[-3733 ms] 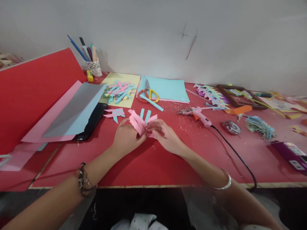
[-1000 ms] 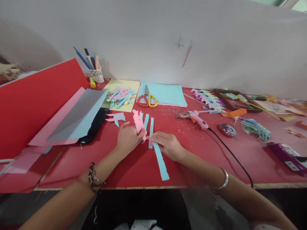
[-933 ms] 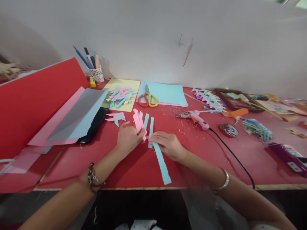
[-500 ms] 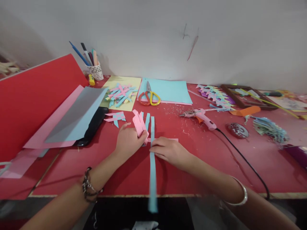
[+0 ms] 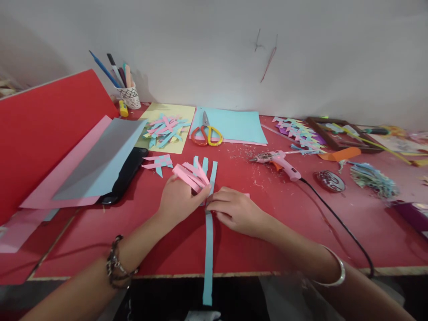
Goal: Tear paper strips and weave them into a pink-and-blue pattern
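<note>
My left hand is closed round several pink paper strips, which fan up over its thumb and fingers. Two short blue strips stick out just beyond them. With its fingers pinched, my right hand holds a long blue paper strip against the work. This strip runs toward me past the table's front edge. A bit of pink strip peeks out behind the right knuckles. Where the strips cross is mostly covered by my fingers. A small woven pink and blue piece lies left of my hands.
Scissors rest on blue paper sheets at the back, beside a pile of cut strips. A pink glue gun with a black cord lies right. Paper sheets cover a black object left. A pen cup stands behind.
The pink strips in my left hand have tipped over to the left and fanned apart. The long blue strip has shifted and slants slightly. My right hand has stayed nearly in place.
</note>
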Motion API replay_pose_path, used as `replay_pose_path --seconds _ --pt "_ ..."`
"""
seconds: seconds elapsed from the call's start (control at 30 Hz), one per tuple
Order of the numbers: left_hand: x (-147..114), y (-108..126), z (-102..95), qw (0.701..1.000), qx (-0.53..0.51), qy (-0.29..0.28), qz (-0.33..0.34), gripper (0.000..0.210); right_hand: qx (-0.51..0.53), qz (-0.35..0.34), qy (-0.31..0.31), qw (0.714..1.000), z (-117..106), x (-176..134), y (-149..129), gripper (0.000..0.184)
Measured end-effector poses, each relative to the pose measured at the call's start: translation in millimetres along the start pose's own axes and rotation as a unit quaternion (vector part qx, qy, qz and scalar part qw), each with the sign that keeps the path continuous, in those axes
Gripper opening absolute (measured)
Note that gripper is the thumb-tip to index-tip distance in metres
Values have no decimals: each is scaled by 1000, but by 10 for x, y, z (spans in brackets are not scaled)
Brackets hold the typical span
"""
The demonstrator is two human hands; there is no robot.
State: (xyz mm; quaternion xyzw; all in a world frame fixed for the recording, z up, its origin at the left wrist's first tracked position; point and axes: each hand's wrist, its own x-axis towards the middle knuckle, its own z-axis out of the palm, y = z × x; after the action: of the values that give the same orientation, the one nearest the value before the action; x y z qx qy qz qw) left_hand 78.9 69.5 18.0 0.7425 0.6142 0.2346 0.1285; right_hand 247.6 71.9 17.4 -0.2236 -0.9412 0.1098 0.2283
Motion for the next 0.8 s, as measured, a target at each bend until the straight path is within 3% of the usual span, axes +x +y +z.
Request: replay_pose_path --seconds 0.1,0.2,0.27,0.33,0.43,0.57,0.7,0.8 --pt "-24 -25 -49 999 -37 -33 22 39 9 40 157 987 -134 -25 18 29" --pt "-41 -105 -93 993 -48 -87 62 29 -20 65 332 941 -284 -55 77 27" --pt "-43 -162 -107 987 -53 -121 96 26 -41 69 396 915 -355 -68 127 27" --pt "-36 -200 -100 983 -39 -129 127 22 -55 71 408 908 -391 -73 167 27" --pt "-22 -212 -58 977 2 -131 168 23 -76 60 346 933 -395 -73 180 25" --pt "-24 -199 -2 977 10 -132 166 29 -111 93 117 983 -352 -72 125 13" --pt "3 -252 -34 975 -28 -153 161 31 -65 178 -74 979 -267 -68 71 42" --pt "56 -351 -123 959 -99 -201 172 31 -20 196 -121 973 -192 -59 60 51"
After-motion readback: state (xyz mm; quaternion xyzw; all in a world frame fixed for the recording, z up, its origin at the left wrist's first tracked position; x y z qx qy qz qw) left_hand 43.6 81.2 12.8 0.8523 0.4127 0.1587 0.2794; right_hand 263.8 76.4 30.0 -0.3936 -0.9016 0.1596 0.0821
